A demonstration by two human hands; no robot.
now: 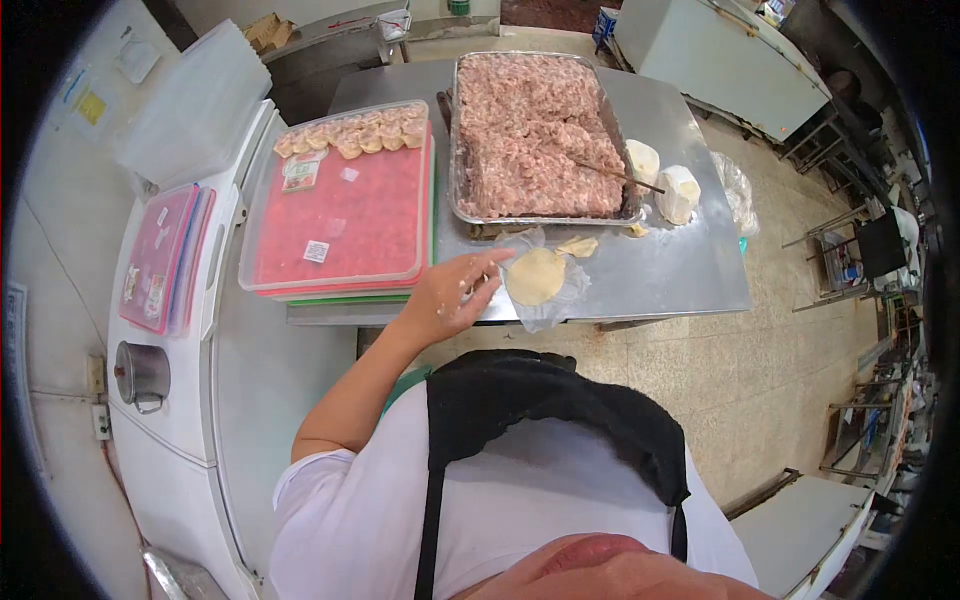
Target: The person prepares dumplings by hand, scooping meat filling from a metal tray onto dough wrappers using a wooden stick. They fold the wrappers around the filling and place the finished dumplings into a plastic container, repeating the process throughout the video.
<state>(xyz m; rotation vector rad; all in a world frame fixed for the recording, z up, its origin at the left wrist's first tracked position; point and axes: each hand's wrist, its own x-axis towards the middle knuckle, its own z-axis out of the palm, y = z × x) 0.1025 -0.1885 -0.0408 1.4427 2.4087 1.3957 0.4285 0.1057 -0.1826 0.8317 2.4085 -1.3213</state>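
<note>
One hand shows: the left hand (450, 295), out at the end of a bare arm, fingers (490, 262) spread and loose, closed on nothing. The fingertips lie at the edge of a round dumpling wrapper (535, 277); whether they press it or only brush it cannot be told. The right hand is out of view.

The dumpling wrapper lies flat on a crumpled sheet of clear plastic film (548, 312), just on the person's side of the minced-meat tray (540, 219), near that tray's front rim. A small folded scrap of dough (578, 245) sits between the wrapper and the tray's rim.

The minced-meat tray is a steel pan heaped with pink mince, standing on a steel table (680, 270). A thin stick (615, 175) rests in the meat at the tray's right side, its end poking over the rim. Just outside that right rim stand two white wrapper stacks (678, 193), and beyond them a loose plastic bag (738, 190).

Left of the tray, close beside it, is a red tray under a clear lid (340, 210), with a row of folded dumplings (350, 135) along its far edge. Farther left of the minced-meat tray lie pink lidded boxes (160, 255) and a small steel pot (140, 375).
</note>
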